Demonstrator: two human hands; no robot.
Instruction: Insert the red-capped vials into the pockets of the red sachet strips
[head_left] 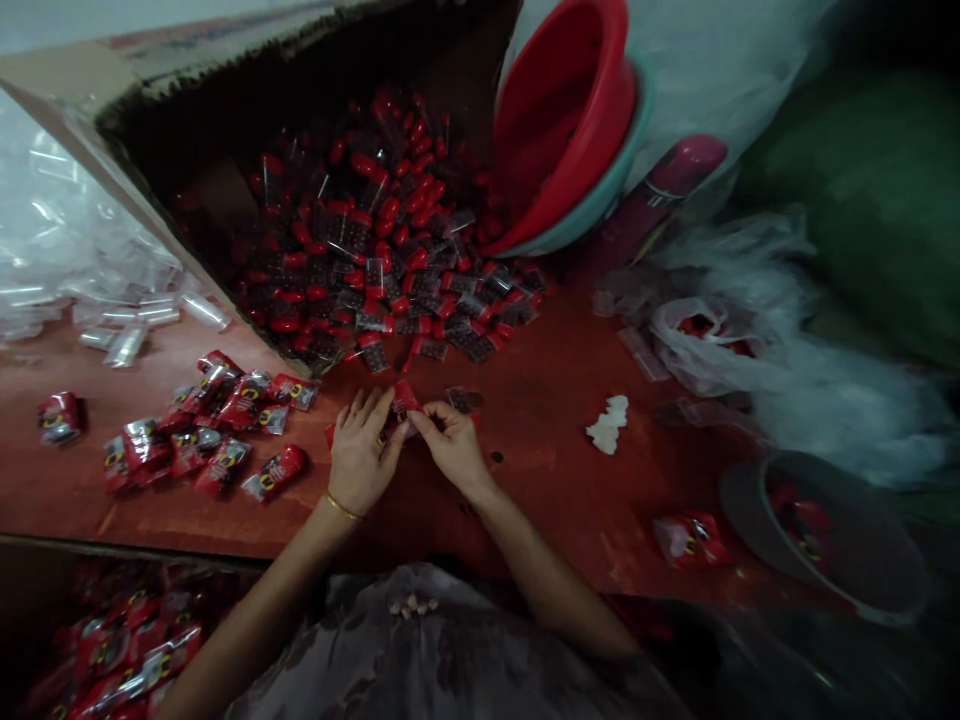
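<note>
A small red packet (405,397) is between my hands, just above the red tabletop (540,480). My left hand (364,450), with a gold bangle at the wrist, is closed on its left side with thumb and fingers. From the right, my right hand (455,450) pinches the packet's lower edge between thumb and fingertips. Part of the packet is hidden by the fingers. Left of my hands lies a loose pile of shiny red-and-clear packets (240,402). Just beyond them, small clear cases with red caps (386,270) spill from a cardboard box (169,215) lying on its side.
Clear plastic sleeves (139,315) heap up at the left. A red basin (615,120) nested in a teal one leans at the box. On the right are a pink-capped bottle (686,165), plastic bags (832,390) and a grey tub (731,520). More packets (112,650) fill a lower-left container.
</note>
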